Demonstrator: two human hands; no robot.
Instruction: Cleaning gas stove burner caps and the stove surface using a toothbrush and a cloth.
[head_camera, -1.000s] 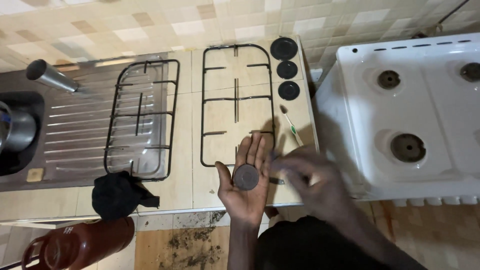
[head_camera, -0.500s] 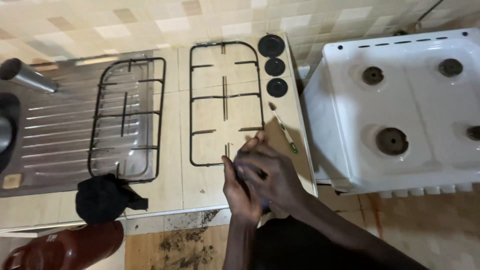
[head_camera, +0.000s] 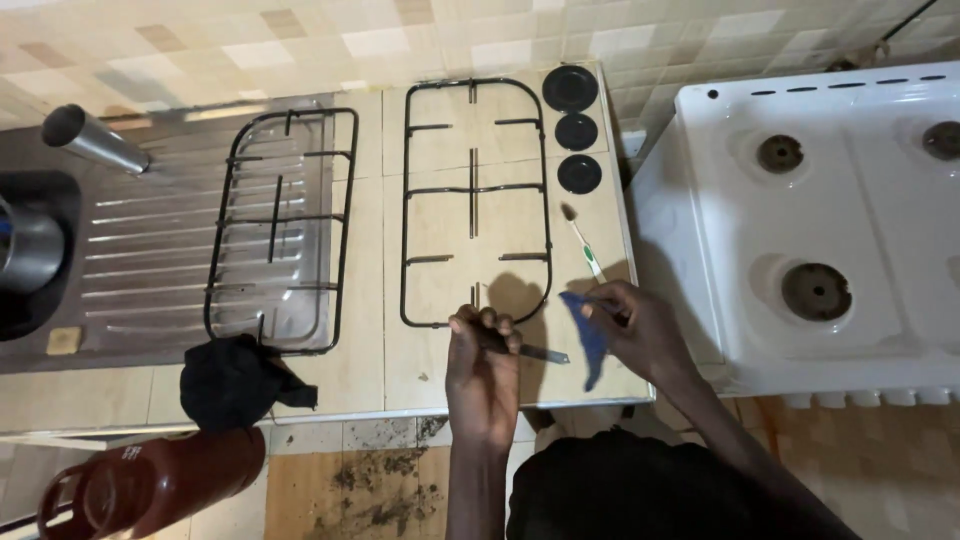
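While the head view looks down on a tiled tabletop, the left hand is clenched around a small dark round part, seemingly a burner cap, mostly hidden in the fist, with a thin metal blade poking out beside it. The right hand pinches a blue cloth just beside it, over the tabletop's front edge. Three black burner caps sit in a row by a black pan-support grate; a toothbrush lies near them. The step in hand looks like wiping the held part; bringing the cloth onto it calls for loosening the fist to bare its surface.
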